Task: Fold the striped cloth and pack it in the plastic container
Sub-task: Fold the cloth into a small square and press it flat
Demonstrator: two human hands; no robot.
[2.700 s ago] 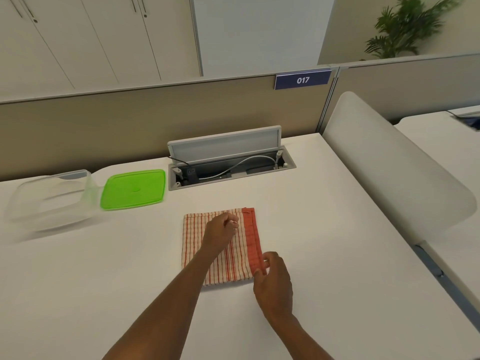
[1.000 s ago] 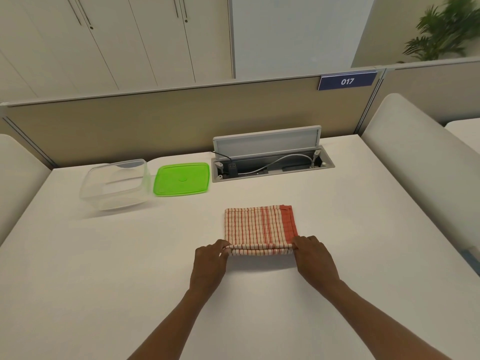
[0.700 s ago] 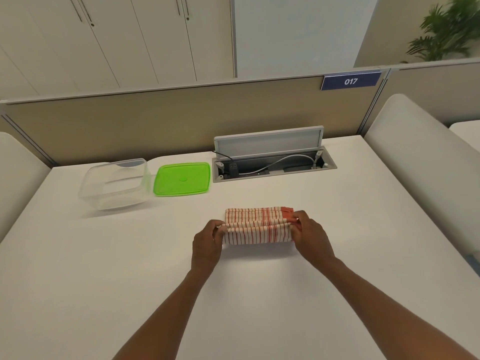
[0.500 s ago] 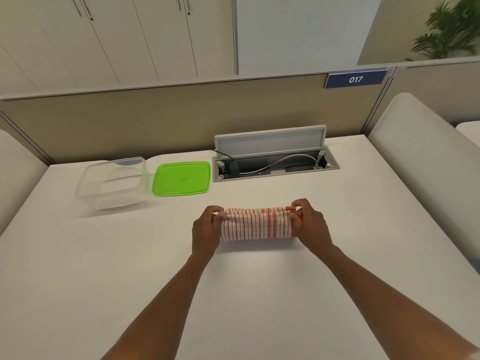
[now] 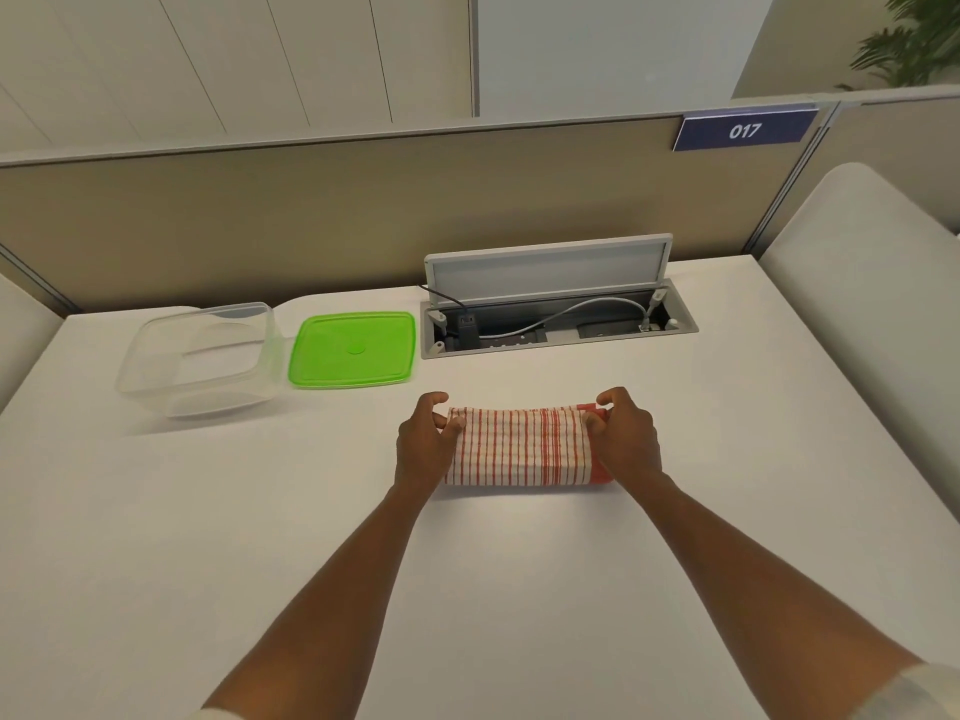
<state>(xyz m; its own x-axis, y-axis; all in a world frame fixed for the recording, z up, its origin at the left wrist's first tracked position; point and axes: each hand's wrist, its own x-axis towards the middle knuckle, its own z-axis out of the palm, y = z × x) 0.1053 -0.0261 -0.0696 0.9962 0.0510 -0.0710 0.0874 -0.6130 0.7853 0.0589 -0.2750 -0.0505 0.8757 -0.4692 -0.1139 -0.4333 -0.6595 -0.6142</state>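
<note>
Striped cloth (image 5: 519,446): folded into a narrow band, lying on the white desk (image 5: 260,563) near the middle, long side running left to right. Left hand (image 5: 423,441) pinches the left end of the band between thumb and curled fingers; right hand (image 5: 626,439) pinches the right end the same way, over the solid red edge. Both hands are closed on the fabric, with the wrists low on the desk surface.

Plastic container (image 5: 197,356): clear, open, lid off, positioned far left of the cloth and well apart from it. Green lid (image 5: 353,349): flat on the desk, just beside the container's right wall, between the container and the cable tray (image 5: 558,324).

Cable tray: recessed in the desk at the far edge, flap raised, cables and a plug visible inside. It sits beyond the cloth, not touching it.

Desk surface between the cloth and the container carries no item. A beige partition (image 5: 311,210) runs along the far side, bearing a blue "017" sign (image 5: 745,129). A plant (image 5: 914,44) shows at far right.
</note>
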